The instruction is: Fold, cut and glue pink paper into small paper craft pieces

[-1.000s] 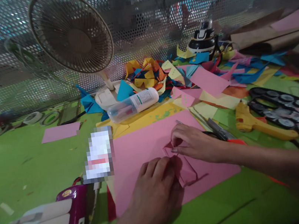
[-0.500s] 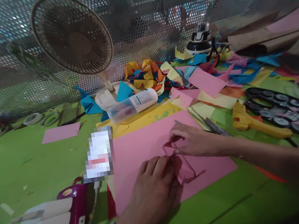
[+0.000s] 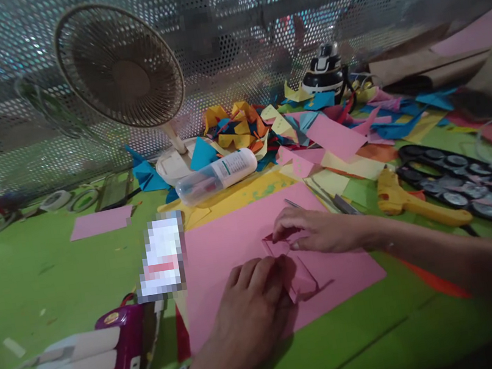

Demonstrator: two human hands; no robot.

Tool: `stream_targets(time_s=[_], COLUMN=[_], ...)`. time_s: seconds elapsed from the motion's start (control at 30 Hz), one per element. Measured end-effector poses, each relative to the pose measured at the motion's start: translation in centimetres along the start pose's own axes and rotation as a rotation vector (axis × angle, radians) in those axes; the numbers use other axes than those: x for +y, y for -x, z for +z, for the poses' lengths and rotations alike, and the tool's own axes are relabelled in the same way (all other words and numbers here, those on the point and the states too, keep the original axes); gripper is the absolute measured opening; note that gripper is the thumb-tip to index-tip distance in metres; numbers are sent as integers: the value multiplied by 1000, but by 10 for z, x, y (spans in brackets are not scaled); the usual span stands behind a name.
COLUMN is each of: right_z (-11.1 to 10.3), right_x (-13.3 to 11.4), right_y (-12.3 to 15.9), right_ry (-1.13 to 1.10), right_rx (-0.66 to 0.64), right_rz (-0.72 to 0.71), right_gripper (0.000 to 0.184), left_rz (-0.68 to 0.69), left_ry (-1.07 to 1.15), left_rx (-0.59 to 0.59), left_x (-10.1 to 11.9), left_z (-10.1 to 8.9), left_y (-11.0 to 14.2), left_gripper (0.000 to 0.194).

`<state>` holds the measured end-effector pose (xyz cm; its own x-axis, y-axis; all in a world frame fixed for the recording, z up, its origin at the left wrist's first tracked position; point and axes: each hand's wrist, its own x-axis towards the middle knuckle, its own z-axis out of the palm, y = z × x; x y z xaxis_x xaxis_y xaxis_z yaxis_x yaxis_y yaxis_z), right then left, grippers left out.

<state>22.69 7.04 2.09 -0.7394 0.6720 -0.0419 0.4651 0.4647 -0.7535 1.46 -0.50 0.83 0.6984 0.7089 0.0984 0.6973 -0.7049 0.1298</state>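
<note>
A small folded piece of pink paper (image 3: 301, 279) lies on a larger pink sheet (image 3: 218, 244) in front of me. My left hand (image 3: 256, 297) is closed along its left side, with the fingertips bent onto it and partly hidden. At its upper end, my right hand (image 3: 302, 231) pinches the folded edge between thumb and fingers. A darker red-pink fold shows beneath the right fingertips. Yellow paper (image 3: 229, 196) lies under the top edge of the pink sheet.
Behind the sheet are a clear bottle (image 3: 217, 176), a fan (image 3: 126, 79) and a heap of folded coloured papers (image 3: 242, 126). A phone (image 3: 160, 256) and a purple power strip (image 3: 111, 365) lie left. On the right are a yellow glue gun (image 3: 415, 205) and a black palette (image 3: 472, 181).
My right fingers have shifted slightly left along the fold at the paper's upper end. My left hand stays in place; the view has moved slightly.
</note>
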Motion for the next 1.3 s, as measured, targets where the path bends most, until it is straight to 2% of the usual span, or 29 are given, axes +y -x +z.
stream_targets(time_s=[0.17, 0.3, 0.37, 0.57, 0.7, 0.93, 1.3], right_z=[1, 4, 5, -1, 2, 18, 16], right_x=[2, 1, 1, 6, 9, 1, 6], right_y=[-2, -3, -3, -2, -3, -4, -6], right_ry=[-59, -33, -18, -63, -91, 13, -75], right_rx=[-10, 61, 55, -20, -32, 211, 210], right_rz=[7, 45, 31, -65, -29, 99, 106], right_gripper=[36, 23, 20, 29, 37, 5, 12], left_rz=[-4, -8, -15, -9, -6, 1, 3], left_ry=[16, 19, 23, 29, 18, 1, -8], left_rx=[-38, -27, -18, -29, -43, 34, 25], left_x=[0, 0, 0, -1, -1, -2, 0], left_z=[-3, -1, 1, 1, 0, 7, 3], left_y=[-1, -1, 0, 0, -1, 1, 0], left_gripper=[37, 37, 38, 37, 39, 35, 38])
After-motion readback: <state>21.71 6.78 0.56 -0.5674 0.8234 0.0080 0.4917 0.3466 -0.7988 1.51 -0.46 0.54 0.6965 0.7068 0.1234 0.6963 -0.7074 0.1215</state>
